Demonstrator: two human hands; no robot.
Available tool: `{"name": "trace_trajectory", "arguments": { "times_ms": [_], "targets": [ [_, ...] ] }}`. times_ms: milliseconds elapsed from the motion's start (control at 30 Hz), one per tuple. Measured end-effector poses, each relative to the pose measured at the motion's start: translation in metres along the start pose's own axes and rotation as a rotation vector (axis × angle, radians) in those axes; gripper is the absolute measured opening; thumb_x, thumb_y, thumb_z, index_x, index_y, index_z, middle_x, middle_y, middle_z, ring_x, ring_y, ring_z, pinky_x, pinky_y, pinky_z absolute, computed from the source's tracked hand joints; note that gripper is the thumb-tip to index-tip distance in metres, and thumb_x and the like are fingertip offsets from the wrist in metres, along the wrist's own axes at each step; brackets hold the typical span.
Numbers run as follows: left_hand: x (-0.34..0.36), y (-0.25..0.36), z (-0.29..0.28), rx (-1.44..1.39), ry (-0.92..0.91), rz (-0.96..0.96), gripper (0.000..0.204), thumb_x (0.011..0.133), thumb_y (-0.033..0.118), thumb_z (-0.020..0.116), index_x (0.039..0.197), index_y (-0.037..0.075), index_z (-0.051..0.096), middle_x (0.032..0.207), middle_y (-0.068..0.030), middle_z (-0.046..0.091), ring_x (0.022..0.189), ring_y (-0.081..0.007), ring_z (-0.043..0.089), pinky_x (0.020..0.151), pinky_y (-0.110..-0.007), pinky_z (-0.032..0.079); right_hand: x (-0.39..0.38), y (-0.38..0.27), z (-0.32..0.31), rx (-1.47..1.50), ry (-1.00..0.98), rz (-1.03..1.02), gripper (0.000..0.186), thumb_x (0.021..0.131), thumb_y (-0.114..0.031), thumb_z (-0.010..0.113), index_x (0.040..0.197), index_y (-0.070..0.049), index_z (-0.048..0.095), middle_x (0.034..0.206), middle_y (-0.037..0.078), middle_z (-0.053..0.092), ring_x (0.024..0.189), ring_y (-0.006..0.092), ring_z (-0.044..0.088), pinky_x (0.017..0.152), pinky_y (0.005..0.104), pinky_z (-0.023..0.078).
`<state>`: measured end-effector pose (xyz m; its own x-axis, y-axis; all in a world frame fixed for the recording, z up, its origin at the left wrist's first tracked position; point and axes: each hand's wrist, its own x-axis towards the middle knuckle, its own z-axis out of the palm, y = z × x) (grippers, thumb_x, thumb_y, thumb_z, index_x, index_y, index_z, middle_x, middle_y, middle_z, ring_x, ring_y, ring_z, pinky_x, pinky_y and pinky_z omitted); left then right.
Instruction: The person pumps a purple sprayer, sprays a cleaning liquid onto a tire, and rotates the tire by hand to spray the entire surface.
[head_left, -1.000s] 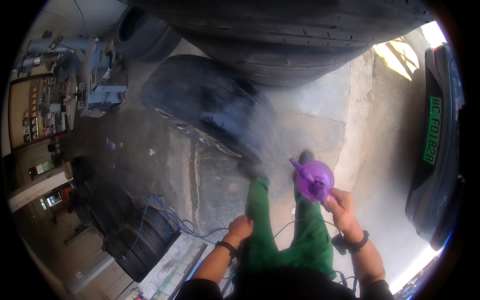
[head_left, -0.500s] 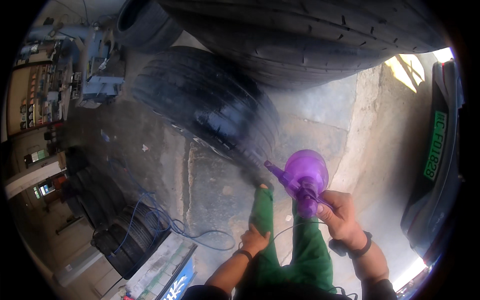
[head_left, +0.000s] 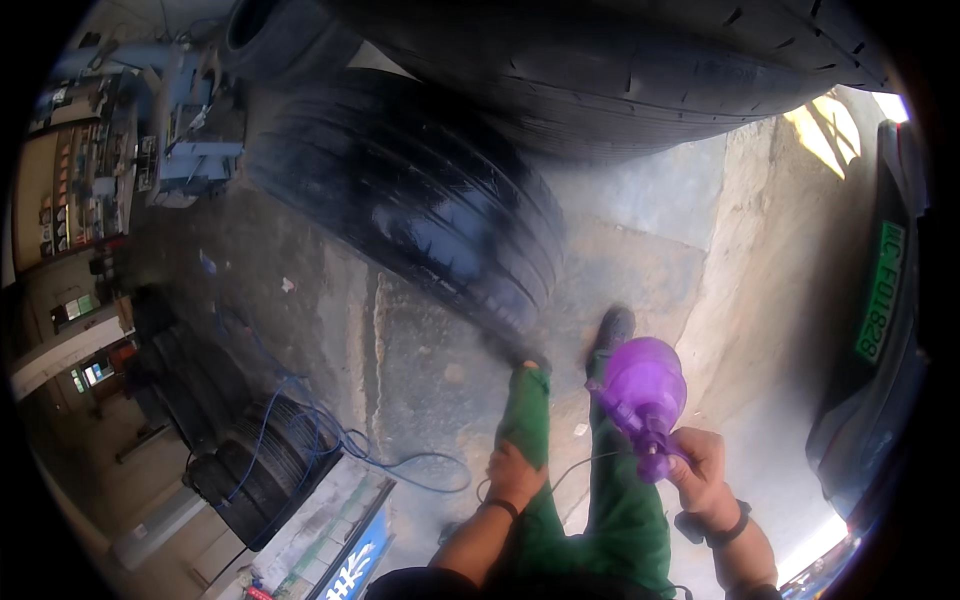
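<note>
My right hand is closed around the grip of a purple spray bottle with a rounded, see-through body and a narrow nozzle. It is held above my right leg. My left hand lies over my left leg in green trousers, its fingers resting on the cloth and nothing held. Ahead of my left foot, a large black tyre stands on the floor. Part of its grooved tread has a wet-looking shine.
A much bigger tyre looms behind it, with another tyre at the far left. On the left are stacked tyres, a blue hose and a blue machine. A dark car stands on the right.
My right hand has drawn the spray bottle back and a little rightward, away from the tyre. My right shoe has come into view. My left hand stays on my leg.
</note>
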<state>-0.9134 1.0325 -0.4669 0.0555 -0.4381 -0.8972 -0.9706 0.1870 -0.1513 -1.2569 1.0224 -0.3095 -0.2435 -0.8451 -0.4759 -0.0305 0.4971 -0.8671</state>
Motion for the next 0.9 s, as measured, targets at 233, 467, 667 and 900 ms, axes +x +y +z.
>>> {"name": "trace_trajectory", "arguments": {
  "times_ms": [233, 467, 667, 900],
  "targets": [
    [-0.002, 0.005, -0.002, -0.023, 0.153, -0.053, 0.098, 0.079, 0.050, 0.077, 0.145, -0.011, 0.038, 0.119, -0.0286, 0.059, 0.108, -0.0427, 0.063, 0.091, -0.053, 0.053, -0.032, 0.047, -0.013, -0.071, -0.073, 0.086, 0.052, 0.100, -0.046, 0.066, 0.076, 0.000, 0.062, 0.063, 0.001, 0.056, 0.059, 0.0111, 0.050, 0.055, 0.0301, 0.038],
    [0.005, 0.007, -0.003, 0.047, 0.133, -0.051, 0.102, 0.079, 0.054, 0.073, 0.146, -0.010, 0.031, 0.122, -0.0283, 0.055, 0.108, -0.0441, 0.063, 0.089, -0.052, 0.056, -0.039, 0.057, -0.008, 0.147, 0.131, 0.174, 0.050, 0.094, -0.045, 0.072, 0.081, 0.003, 0.068, 0.064, 0.007, 0.059, 0.059, 0.0159, 0.053, 0.056, 0.0306, 0.040],
    [0.008, 0.011, -0.007, 0.048, 0.127, -0.038, 0.102, 0.078, 0.053, 0.074, 0.146, -0.009, 0.030, 0.122, -0.0289, 0.055, 0.108, -0.0454, 0.063, 0.089, -0.052, 0.056, -0.048, 0.078, -0.008, 0.146, 0.120, 0.144, 0.046, 0.091, -0.042, 0.076, 0.075, 0.001, 0.067, 0.061, 0.010, 0.059, 0.055, 0.0215, 0.055, 0.054, 0.0346, 0.039],
    [0.006, 0.010, -0.010, 0.037, 0.143, -0.021, 0.101, 0.078, 0.054, 0.075, 0.145, -0.008, 0.032, 0.119, -0.0284, 0.057, 0.104, -0.0451, 0.065, 0.085, -0.053, 0.058, -0.038, 0.059, -0.012, 0.107, 0.004, 0.052, 0.047, 0.089, -0.044, 0.076, 0.075, -0.001, 0.066, 0.061, 0.011, 0.053, 0.054, 0.0294, 0.052, 0.054, 0.0389, 0.040]
  ]
}}
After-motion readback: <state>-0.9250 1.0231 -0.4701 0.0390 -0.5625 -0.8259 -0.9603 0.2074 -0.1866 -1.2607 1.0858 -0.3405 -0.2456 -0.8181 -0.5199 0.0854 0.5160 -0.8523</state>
